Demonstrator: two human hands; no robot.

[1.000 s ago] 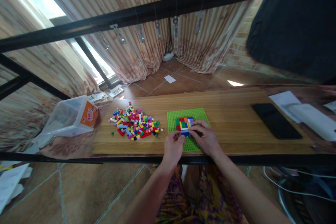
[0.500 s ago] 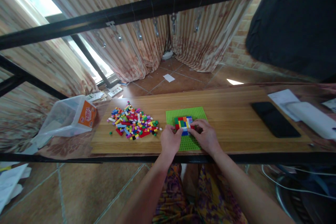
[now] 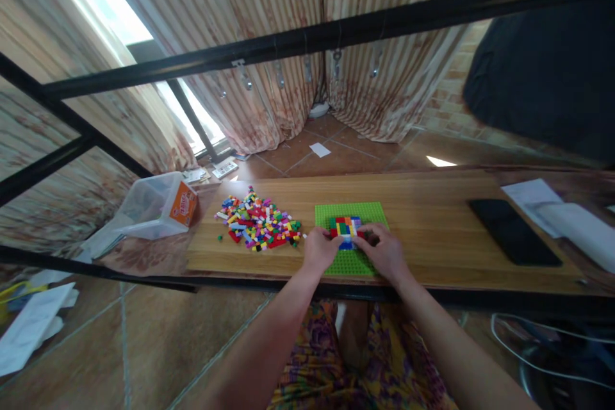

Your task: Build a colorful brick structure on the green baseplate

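Note:
A multicoloured toy brick build (image 3: 346,228) with red, green, yellow, white and blue bricks sits on a green studded baseplate (image 3: 353,264). My left hand (image 3: 321,250) is closed, its thumb and fingers on the build's left side. From the right, my right hand (image 3: 383,248) pinches the near right part of the build. Both thumbs come close together over the white and blue bricks at its near edge. The fingertips partly hide the build's sides, and I cannot make out any separate loose brick between them.
Left of the baseplate lies a pile of loose bricks (image 3: 262,221) on the wooden board (image 3: 423,218). A clear plastic box (image 3: 148,205) with an orange label stands farther left. A black phone (image 3: 515,232) and white papers (image 3: 534,197) lie at the right. A black metal bar (image 3: 269,51) crosses beyond the board.
The whole view has shifted, so the scene sits a little farther right. Both hands stay at the brick build, with little visible change in their hold.

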